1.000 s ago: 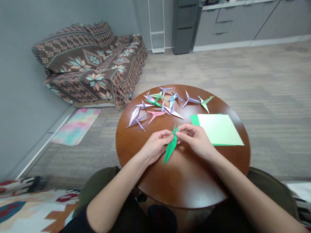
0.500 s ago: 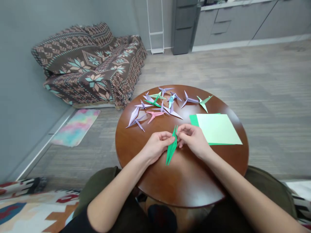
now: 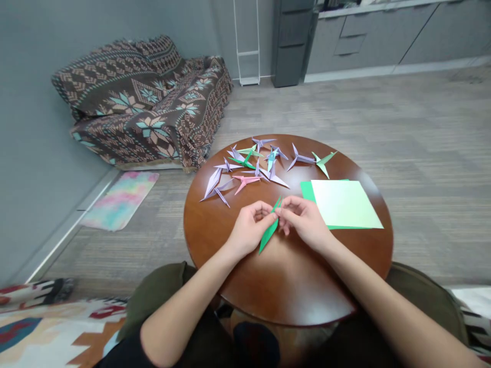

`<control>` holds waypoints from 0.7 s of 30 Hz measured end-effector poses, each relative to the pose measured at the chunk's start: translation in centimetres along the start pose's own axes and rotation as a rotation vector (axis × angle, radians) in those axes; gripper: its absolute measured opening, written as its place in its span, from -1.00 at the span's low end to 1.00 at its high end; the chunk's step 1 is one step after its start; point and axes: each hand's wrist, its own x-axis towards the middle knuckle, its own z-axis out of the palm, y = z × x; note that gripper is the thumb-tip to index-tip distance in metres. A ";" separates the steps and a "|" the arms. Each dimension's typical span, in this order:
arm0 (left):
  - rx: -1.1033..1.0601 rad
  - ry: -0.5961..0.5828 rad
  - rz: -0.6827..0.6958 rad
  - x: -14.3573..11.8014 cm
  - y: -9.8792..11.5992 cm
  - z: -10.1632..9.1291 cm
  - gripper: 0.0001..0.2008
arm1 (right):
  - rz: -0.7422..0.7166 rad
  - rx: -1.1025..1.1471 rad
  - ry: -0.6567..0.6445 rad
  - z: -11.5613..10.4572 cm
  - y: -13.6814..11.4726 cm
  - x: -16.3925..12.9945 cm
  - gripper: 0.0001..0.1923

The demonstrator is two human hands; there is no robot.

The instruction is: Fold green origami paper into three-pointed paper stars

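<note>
Counted on one round wooden table [image 3: 291,291], near to far: one narrow folded green paper [image 3: 267,237] at the centre, one pile of square paper at 2 o'clock, in which a pale green sheet [image 3: 347,204] is laid over a darker green sheet [image 3: 307,190], and a group of origami cranes, mostly at 11 o'clock. Among these, one pink crane [image 3: 245,179], one dark green crane and two pale green cranes are noted, one of the latter at 1 o'clock; the purple cranes [image 3: 302,159] are overlapped and could not be counted.

The left forearm is extended from 7 o'clock, the right from 5 o'clock; both hands are brought close together over the centre. The folded paper is slanted from 7 to 1 o'clock. It is gripped by the left hand [image 3: 249,228], thumb pressed on top, fingers curled behind. Its upper end is pinched between thumb and forefinger of the right hand [image 3: 306,219], the other fingers loosely bent.
</note>
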 end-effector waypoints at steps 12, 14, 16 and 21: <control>-0.147 -0.097 -0.134 -0.1 0.1 -0.2 -0.62 | -0.084 -0.056 0.130 0.0 0.2 0.0 -0.54; -0.204 -0.089 -0.183 -0.2 0.2 -0.1 -0.60 | -0.101 -0.041 0.188 -0.2 0.1 0.2 -0.53; -0.264 -0.088 -0.247 -0.3 0.2 -0.1 -0.60 | -0.103 -0.026 0.215 -0.5 -0.1 0.3 -0.53; -0.381 -0.102 -0.311 -0.4 0.3 -0.2 -0.61 | -0.015 -0.071 0.002 -1.0 -0.9 0.3 -0.65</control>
